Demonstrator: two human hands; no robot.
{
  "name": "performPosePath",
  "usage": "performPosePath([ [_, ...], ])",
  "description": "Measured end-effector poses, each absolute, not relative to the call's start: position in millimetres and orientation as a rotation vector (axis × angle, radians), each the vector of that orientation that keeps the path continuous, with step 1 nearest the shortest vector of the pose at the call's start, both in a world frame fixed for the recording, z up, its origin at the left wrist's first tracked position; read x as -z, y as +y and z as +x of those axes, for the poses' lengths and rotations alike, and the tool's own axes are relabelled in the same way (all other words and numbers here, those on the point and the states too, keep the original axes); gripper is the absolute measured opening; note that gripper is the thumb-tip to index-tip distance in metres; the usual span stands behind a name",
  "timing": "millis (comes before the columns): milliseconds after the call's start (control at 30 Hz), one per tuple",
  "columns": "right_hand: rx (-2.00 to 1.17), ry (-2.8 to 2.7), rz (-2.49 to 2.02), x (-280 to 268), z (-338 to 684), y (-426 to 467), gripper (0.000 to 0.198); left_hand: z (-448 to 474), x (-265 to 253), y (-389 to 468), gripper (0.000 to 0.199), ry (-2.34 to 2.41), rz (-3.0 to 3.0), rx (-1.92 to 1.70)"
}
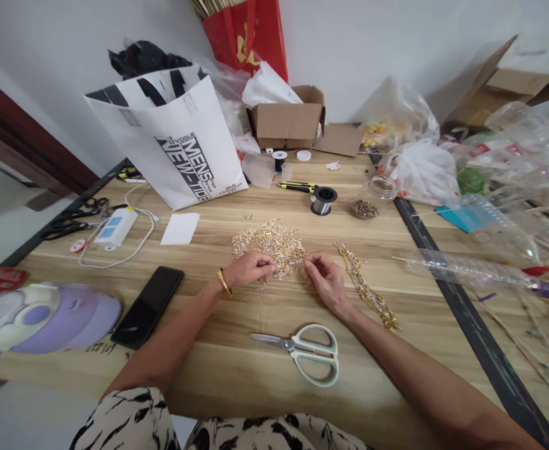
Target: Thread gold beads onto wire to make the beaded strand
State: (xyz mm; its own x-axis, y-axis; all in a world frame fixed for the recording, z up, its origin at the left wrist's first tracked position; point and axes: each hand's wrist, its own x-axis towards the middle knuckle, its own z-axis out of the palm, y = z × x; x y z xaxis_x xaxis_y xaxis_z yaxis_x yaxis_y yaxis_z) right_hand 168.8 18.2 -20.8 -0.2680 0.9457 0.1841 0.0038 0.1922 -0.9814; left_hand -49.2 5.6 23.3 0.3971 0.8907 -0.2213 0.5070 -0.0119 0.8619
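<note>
Wooden table (237,369) planks run under everything. At the far left sits a lilac and white device (40,315), with a black phone (148,306) lying flat beside it and a white power strip (115,226) with its cable farther back. A white paper bag (180,140) with black lettering stands behind those.

Toward the middle, the left hand (250,267), a gold bangle (223,282) on its wrist, rests on the table with fingertips pinched together at the near edge of a heap of small gold and silver beads (272,240); the heap lies just beyond and touching the fingers. What exactly is nipped between them is too small to tell. The right hand (323,278) faces it close by, fingers curled and closed, seemingly on a fine thread, though that cannot be made out.

White-handled scissors (309,353) lie shut on the table nearer the body, between the two forearms. Just right of the right hand stretches a beaded gold strand (368,290), beside the wrist. Farther back stand a wire spool (322,200) and a glass jar (372,197); clear plastic bags (499,181) crowd the right side.
</note>
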Motion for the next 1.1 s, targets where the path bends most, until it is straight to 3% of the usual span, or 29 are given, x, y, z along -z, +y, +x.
performPosePath([
  [333, -1.176, -1.608, -0.908, 18, 167, 16, 0.018, -43, -18, 3, 0.029, 1.156, 1.609, -0.427],
  [633, -0.967, -1.866, -0.786, 14, 167, 9, 0.013, -40, -21, 4, 0.020, 1.175, 1.987, -0.493],
  [1100, -0.803, -2.102, -0.607, 16, 168, 8, 0.010, -24, -12, -1, 0.025, 1.019, 1.540, -0.543],
])
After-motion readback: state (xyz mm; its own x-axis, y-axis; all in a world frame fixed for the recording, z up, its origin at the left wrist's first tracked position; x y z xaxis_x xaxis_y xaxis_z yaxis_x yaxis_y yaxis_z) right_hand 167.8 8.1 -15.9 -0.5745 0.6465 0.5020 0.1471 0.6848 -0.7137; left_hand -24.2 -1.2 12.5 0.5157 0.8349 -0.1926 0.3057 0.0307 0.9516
